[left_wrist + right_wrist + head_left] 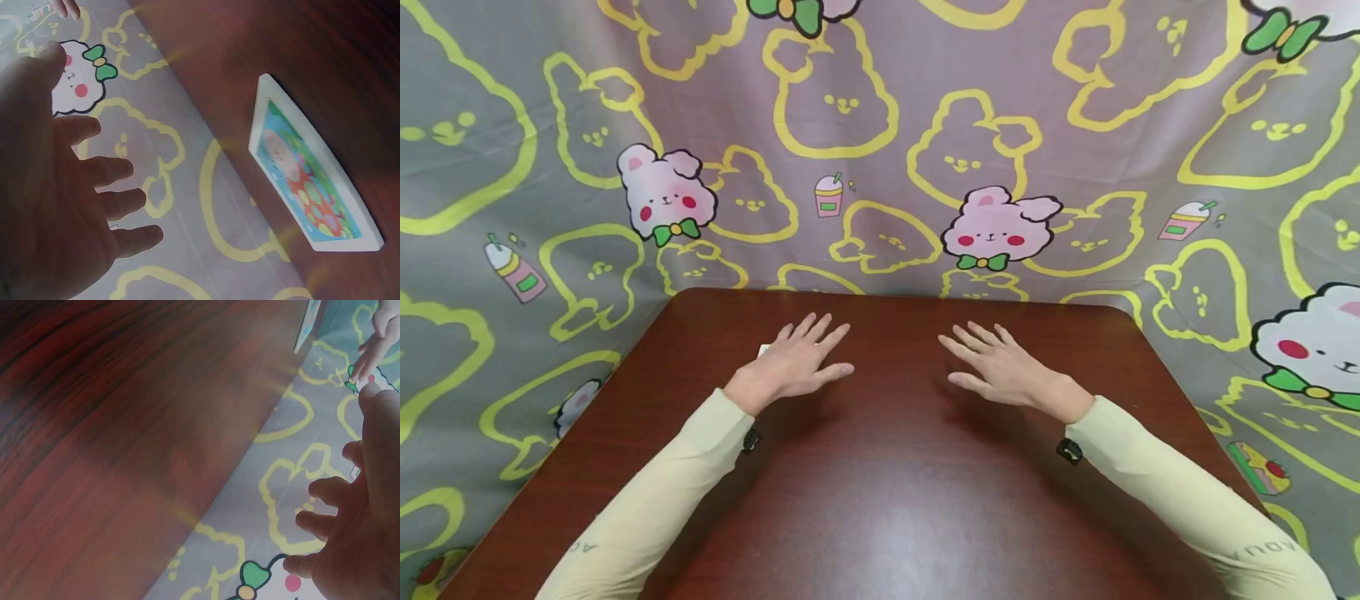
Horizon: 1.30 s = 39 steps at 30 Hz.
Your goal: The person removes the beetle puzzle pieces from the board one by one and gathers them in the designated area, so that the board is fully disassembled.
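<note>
My left hand (795,360) hovers over the far left part of the table with its fingers spread, holding nothing. Under it lies a flat white-bordered picture (306,181) showing a cartoon figure in a spotted red outfit on a blue and green ground. Most of this picture is hidden by the left hand in the head view, where a white corner (763,350) peeks out beside the wrist. Opposite, my right hand (1006,367) is held palm down above the table, fingers apart and nothing in them. A narrow sliver of the picture (307,325) shows in the right wrist view.
The dark red-brown wooden table (895,467) has rounded far corners. Behind it and along its sides hangs a grey cloth (887,175) printed with rabbits and yellow outlines. Small black devices (1070,451) sit under both cream sleeves.
</note>
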Motion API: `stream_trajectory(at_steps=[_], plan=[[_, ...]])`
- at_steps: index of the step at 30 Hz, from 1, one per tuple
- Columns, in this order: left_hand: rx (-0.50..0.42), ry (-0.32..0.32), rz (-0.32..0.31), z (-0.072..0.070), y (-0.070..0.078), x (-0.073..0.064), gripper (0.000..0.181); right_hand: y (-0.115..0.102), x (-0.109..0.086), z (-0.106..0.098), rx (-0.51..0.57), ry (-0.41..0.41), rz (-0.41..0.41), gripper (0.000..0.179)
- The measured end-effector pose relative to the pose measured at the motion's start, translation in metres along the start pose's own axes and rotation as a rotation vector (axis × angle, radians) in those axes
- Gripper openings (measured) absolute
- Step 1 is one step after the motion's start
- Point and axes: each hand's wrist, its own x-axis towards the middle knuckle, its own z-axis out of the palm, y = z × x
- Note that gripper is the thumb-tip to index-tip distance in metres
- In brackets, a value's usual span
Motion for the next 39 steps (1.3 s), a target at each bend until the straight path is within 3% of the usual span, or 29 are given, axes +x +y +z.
stream_trajectory(at_steps=[9,14,21,26,39], plan=[[-0.034,-0.038,-0.047,0.007,-0.006,0.003,0.077,-0.01,0.006,0.008,0.009,-0.029,-0.018,0.068],[-0.04,-0.043,-0.066,0.008,-0.018,-0.001,0.078,-0.021,0.013,0.013,0.034,-0.046,-0.003,0.069],[-0.063,-0.032,-0.116,0.008,-0.036,-0.013,0.078,-0.04,0.023,0.017,0.067,-0.049,-0.044,0.067],[-0.078,-0.045,-0.123,0.013,-0.044,-0.014,0.077,-0.05,0.029,0.022,0.07,-0.066,-0.051,0.067],[-0.113,-0.061,-0.213,0.019,-0.07,-0.018,0.081,-0.072,0.052,0.027,0.13,-0.062,-0.067,0.066]])
